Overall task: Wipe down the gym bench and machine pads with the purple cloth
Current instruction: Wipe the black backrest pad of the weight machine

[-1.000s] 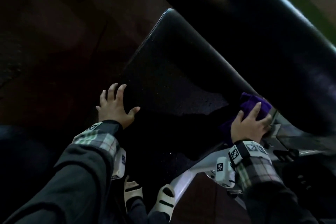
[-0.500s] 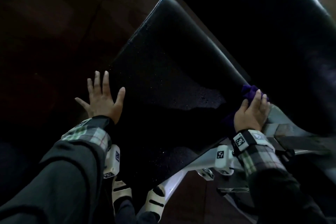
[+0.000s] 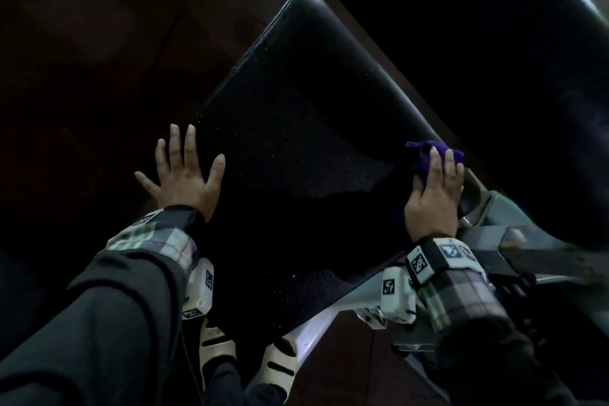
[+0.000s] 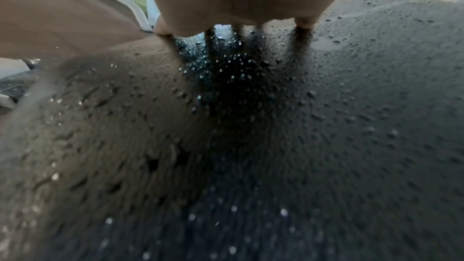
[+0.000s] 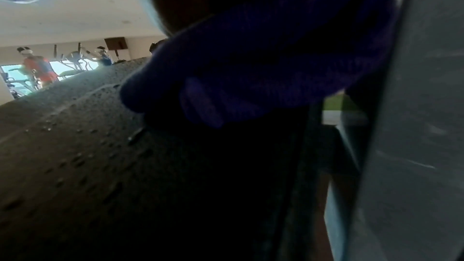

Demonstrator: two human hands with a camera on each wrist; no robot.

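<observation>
Nearest, at 6 o'clock, two white slip-on shoes (image 3: 250, 356) stand by the bench's white frame (image 3: 316, 330). Square black-and-white marker tags on the wrist cameras (image 3: 393, 298) carry no readable writing. The left hand (image 3: 184, 175) lies flat, fingers spread wide, on the droplet-speckled seat pad (image 3: 296, 142) at its 9 o'clock edge. At 3 o'clock the right hand (image 3: 435, 194) presses the bunched purple cloth (image 3: 425, 155) into the pad's edge beside the grey metal bracket (image 3: 494, 217). Bare pad stretches toward 12 o'clock; the back pad (image 3: 494, 59) rises beyond.
</observation>
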